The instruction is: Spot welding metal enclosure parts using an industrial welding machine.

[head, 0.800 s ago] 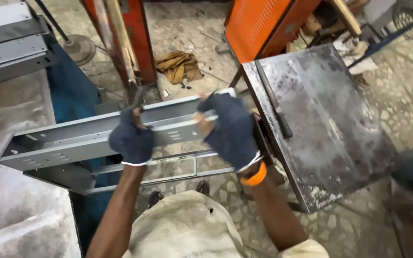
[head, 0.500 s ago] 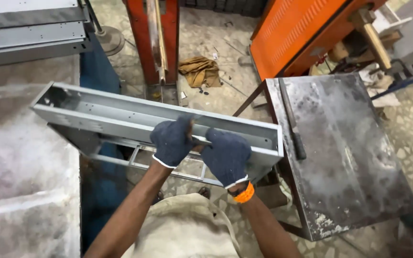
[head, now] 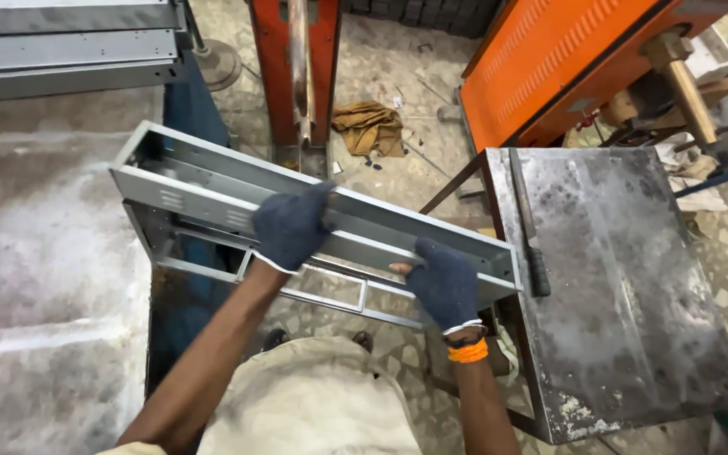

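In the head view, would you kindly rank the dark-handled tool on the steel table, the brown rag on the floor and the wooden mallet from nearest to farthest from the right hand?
From the right hand:
1. Dark-handled tool, just to its right, on the steel table's near edge.
2. Brown rag, on the floor, up and to the left.
3. Wooden mallet, far upper right by the orange machine.

No packages, labels, signs, screens.

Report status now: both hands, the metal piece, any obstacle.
Left hand, right hand gloved, grip shut on long grey sheet-metal channel. Channel tilted, airborne. Worn steel table close right.
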